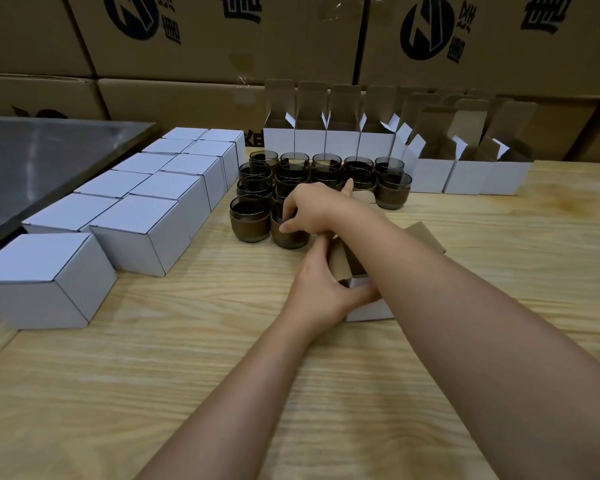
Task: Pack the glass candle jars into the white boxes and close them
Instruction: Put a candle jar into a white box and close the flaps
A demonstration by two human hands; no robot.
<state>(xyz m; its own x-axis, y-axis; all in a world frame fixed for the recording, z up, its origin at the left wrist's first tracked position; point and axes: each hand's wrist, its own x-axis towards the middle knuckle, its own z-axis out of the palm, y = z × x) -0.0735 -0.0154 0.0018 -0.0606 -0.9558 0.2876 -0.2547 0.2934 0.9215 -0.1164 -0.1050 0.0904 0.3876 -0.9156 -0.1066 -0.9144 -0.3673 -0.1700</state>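
Nearest us, the left hand (323, 292) grips the open white box (366, 312) on the bench (187, 375). The right hand (314, 207) curls round the front candle jar (289, 235). It's a tight cluster, so a crooked lift could clip the neighbouring jar (250, 220) and topple it.

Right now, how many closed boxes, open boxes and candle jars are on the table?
closed white boxes: 11
open white boxes: at least 9, counting the held box in the left hand; rear ones overlap
glass candle jars: at least 14, counting the held jar in the right hand, which covers others
Total: at least 34
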